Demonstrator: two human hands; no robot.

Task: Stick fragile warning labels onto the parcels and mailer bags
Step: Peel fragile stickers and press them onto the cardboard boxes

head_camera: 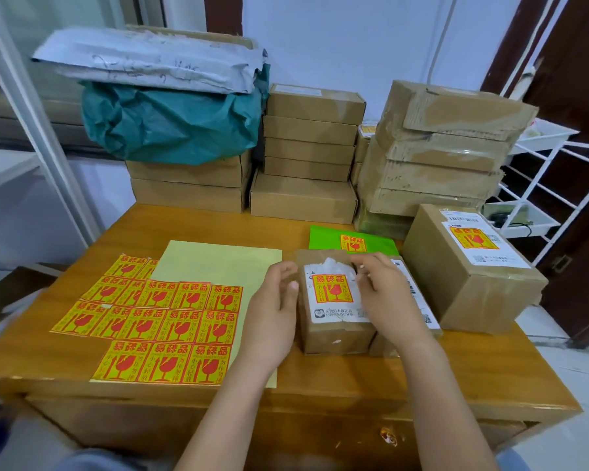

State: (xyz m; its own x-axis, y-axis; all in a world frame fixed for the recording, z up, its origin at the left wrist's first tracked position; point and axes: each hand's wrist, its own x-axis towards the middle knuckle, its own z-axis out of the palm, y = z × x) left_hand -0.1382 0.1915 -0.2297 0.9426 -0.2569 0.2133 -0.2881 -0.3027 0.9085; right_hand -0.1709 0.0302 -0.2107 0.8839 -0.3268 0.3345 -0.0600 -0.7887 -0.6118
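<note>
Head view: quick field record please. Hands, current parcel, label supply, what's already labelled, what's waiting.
left hand: open, beside the small box's left side
right hand: fingers curled at the small box's right edge
small box: on the table, fragile label on its top
label sheets: lying left of the hands, partly over yellow backing paper
already labelled: green mailer bag, large box
waiting: stacked boxes at the back, teal bag, grey mailer on top
</note>
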